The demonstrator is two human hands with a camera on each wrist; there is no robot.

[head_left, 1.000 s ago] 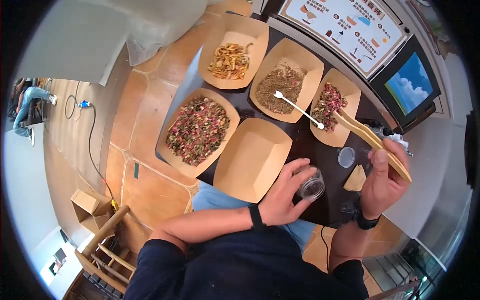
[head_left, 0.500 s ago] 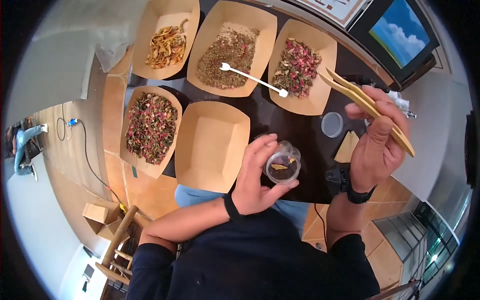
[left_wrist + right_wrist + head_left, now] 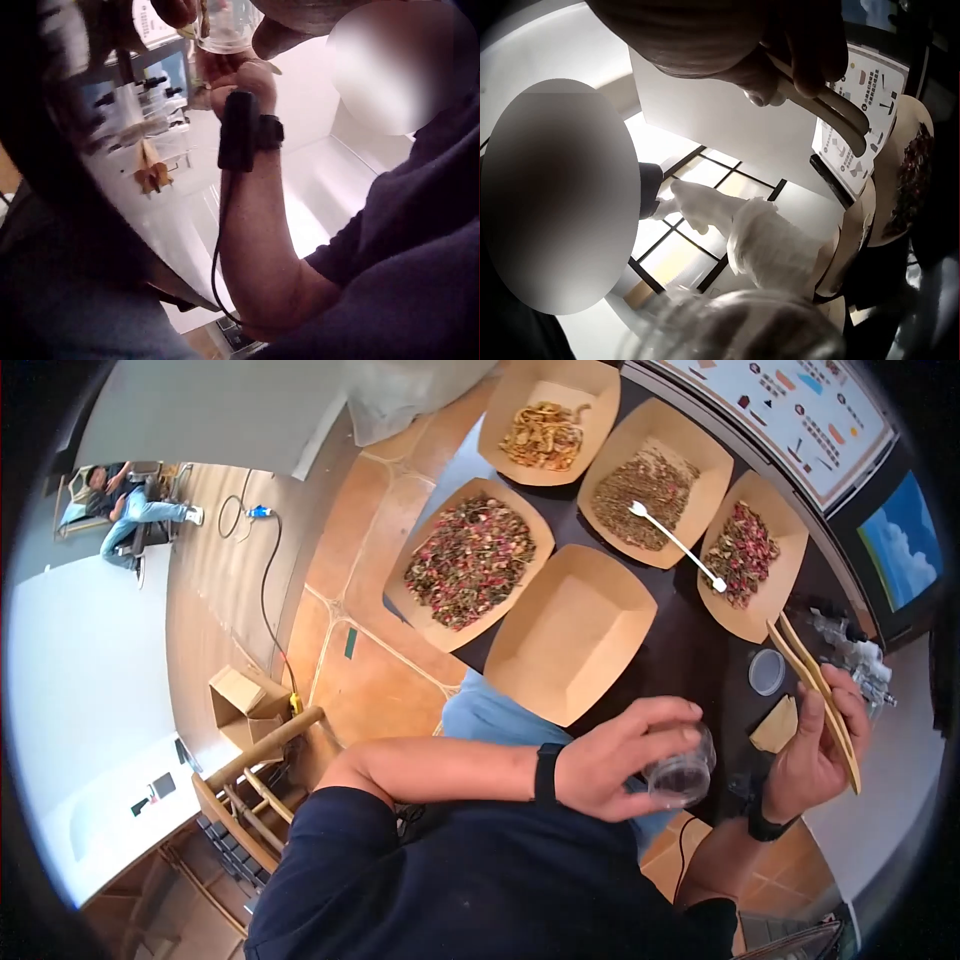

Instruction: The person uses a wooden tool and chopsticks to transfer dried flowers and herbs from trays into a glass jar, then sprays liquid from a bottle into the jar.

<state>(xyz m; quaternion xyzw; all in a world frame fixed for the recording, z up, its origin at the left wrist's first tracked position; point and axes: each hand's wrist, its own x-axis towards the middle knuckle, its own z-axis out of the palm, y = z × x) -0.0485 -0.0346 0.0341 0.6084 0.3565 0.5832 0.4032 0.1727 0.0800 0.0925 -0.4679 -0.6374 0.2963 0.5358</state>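
My left hand (image 3: 620, 760) grips a clear jar (image 3: 685, 772) near the table's front edge, fingers over its far side and thumb below. Through the jar's wall (image 3: 225, 26), a few yellowish dried bits show in the left wrist view. To the right, my right hand (image 3: 818, 745) holds slim wooden tongs (image 3: 828, 705) between thumb and fingers. Their tips point away, close to the near end of a paper tray of dried rosebuds and leaves (image 3: 742, 555). The tips stand slightly apart with nothing visible between them.
Other paper trays hold a rose mix (image 3: 470, 560), yellow dried strips (image 3: 545, 435) and brown crumbs (image 3: 645, 495) with a white spoon (image 3: 678, 545). A plain tray (image 3: 570, 630) stands left of the jar. A round lid (image 3: 767, 672) and a folded brown paper piece (image 3: 775, 725) lie near the tongs.
The tongs have drawn back from the rose tray toward me. The jar's mouth turned up toward the head camera half a second ago and has since tilted. The head view has swung about.
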